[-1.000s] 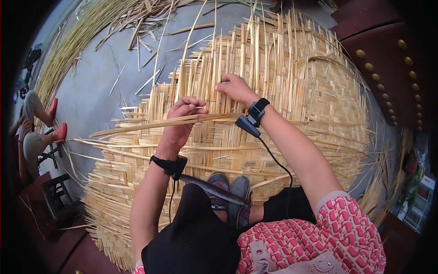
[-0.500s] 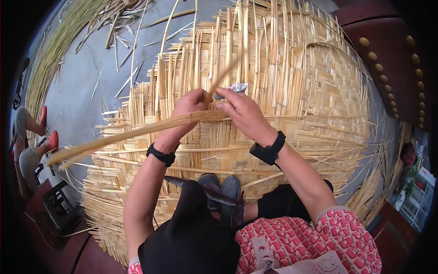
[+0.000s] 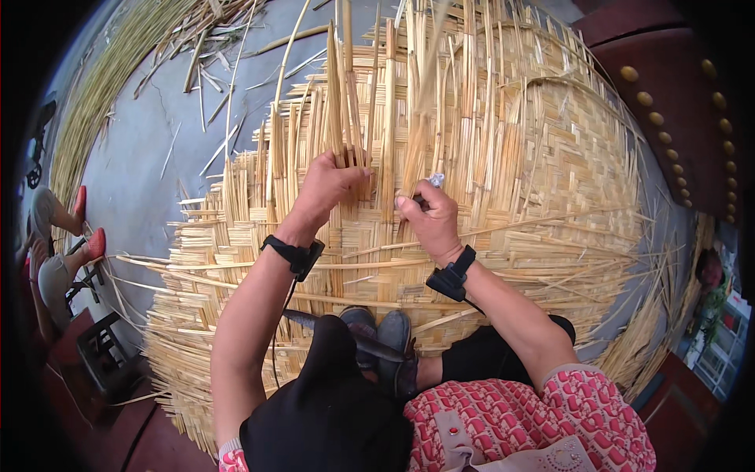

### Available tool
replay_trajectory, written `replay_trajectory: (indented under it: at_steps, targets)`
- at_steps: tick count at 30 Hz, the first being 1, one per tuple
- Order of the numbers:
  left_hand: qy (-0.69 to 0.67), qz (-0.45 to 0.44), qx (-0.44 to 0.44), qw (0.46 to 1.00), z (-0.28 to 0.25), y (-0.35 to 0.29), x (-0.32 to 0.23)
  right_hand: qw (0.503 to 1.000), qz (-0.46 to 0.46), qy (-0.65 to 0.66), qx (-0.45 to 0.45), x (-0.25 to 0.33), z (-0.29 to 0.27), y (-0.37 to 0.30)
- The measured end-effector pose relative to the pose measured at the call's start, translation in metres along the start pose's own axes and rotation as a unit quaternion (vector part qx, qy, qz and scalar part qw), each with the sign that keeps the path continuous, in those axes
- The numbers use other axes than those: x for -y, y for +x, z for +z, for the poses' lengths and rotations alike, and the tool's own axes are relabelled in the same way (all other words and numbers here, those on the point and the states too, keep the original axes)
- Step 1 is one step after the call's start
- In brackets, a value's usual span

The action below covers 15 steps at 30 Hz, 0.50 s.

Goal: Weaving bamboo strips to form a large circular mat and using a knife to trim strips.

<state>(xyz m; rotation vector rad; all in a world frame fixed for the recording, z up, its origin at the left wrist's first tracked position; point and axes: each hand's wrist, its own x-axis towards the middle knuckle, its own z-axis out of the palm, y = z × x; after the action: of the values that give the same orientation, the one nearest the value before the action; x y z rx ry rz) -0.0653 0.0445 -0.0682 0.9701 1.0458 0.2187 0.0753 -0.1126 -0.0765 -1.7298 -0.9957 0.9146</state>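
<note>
"Which way do the strips [image 3: 336, 102] point?"
"Away from the person, long axis nearly straight ahead, over the mat [image 3: 566, 157]; the left hand [image 3: 321, 190] clamps their near part."
"Right hand [image 3: 434, 223]?"
"Closed around a small whitish thing [image 3: 436, 180]."

A pink-and-white patterned shirt [image 3: 511, 405] meets black trousers [image 3: 326, 393]. Black wristbands [image 3: 451, 280] carry thin dark cables [image 3: 274, 346]. The shoes [image 3: 393, 332] are grey.

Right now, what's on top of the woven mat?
Shoes stand on the mat, a dark curved object over them. Loose strips lie across. The left hand grips raised strips; the right hand is closed. Mat beneath shoes and hands is hidden, as is the floor underneath.
</note>
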Motion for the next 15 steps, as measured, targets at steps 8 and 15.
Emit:
replay_trajectory:
  at_steps: [8, 15]
  targets:
    - [-0.075, 0.124, 0.029, 0.989, -0.015, -0.034, 0.011, 0.963, -0.088, -0.21, 0.143, 0.006, 0.01, 0.028]
    - [-0.172, 0.158, -0.253, 0.939, -0.027, -0.07, 0.065, 0.977, 0.143, -0.072, 0.142, 0.013, 0.002, 0.033]
